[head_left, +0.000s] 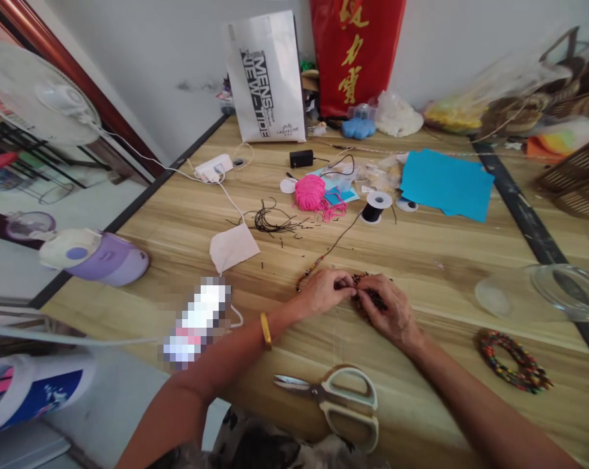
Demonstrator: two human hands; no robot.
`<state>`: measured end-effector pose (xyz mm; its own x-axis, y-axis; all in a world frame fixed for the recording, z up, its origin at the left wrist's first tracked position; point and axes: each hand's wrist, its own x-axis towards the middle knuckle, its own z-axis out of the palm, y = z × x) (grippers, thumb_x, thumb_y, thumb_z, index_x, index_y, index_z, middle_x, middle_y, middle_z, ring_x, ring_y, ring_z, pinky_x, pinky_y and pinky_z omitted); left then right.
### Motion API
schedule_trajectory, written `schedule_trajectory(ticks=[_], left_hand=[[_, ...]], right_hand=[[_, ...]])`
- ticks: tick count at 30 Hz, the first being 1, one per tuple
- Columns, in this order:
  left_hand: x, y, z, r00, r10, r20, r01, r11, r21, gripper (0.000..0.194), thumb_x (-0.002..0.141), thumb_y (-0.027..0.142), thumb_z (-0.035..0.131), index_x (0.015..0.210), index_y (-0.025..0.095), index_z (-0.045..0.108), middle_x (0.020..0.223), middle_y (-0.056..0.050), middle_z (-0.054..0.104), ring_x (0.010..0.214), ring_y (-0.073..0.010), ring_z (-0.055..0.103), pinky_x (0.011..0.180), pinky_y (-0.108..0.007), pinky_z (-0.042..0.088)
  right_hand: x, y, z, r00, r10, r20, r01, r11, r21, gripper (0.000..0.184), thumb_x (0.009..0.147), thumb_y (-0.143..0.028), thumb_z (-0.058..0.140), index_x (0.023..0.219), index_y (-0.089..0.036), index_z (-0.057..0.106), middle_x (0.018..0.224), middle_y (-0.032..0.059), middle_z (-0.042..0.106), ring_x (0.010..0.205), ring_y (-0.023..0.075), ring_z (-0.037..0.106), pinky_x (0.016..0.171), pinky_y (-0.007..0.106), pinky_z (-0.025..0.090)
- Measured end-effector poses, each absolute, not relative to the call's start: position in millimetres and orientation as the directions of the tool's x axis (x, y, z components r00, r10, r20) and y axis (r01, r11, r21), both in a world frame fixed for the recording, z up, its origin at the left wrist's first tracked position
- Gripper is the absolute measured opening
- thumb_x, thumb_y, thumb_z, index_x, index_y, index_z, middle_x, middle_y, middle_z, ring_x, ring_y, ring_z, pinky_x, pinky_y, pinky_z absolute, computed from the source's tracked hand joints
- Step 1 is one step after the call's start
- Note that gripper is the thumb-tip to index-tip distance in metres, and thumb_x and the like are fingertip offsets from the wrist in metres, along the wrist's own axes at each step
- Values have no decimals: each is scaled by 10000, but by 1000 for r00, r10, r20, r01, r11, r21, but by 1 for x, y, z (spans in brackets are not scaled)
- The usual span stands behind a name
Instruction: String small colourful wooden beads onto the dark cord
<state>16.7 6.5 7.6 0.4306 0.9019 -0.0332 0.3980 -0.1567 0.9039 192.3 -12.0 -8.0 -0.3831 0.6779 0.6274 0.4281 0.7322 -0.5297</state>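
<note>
My left hand (325, 291) and my right hand (386, 306) meet over the middle of the table, fingertips pinched together. What lies between the fingertips is too small to make out. Dark beads (375, 299) lie in a bunch beneath and beside my right fingers. A beaded strand (310, 270) curves out past my left hand, and its black cord (342, 236) runs up to a white spool (374, 207) wound with black cord. Closer to my body lie scissors (331, 394) with cream handles, their blades pointing left. A coiled string of multicoloured beads (512, 361) rests off to the right.
A glass jar (539, 293) lies on its side at right. Pink yarn (310, 192), cut black cords (270, 218) and blue sheets (445, 182) are farther back. Left are a blurred-out phone (197, 322), a pink cloth (233, 247) and a purple bottle (111, 257) near the table edge.
</note>
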Motion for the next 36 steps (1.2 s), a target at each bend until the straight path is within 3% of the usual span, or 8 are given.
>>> schedule_trajectory(ticks=[9, 36], left_hand=[[11, 10, -6, 461, 881, -106, 108, 63, 992, 98, 744, 199, 655, 732, 101, 663, 662, -18, 640, 631, -112, 562, 629, -209, 432], [6, 10, -12, 492, 867, -80, 47, 66, 997, 67, 743, 161, 664, 741, 99, 640, 688, -9, 610, 650, -97, 536, 641, -205, 421]], right_hand=[[193, -11, -10, -429, 662, 614, 424, 748, -510, 157, 865, -112, 545, 993, -203, 537, 867, 78, 622, 817, 199, 590, 709, 345, 509], [192, -13, -12, -477, 649, 593, 468, 758, -453, 146, 884, -133, 526, 1014, -200, 539, 888, 91, 625, 825, 209, 596, 725, 360, 510]])
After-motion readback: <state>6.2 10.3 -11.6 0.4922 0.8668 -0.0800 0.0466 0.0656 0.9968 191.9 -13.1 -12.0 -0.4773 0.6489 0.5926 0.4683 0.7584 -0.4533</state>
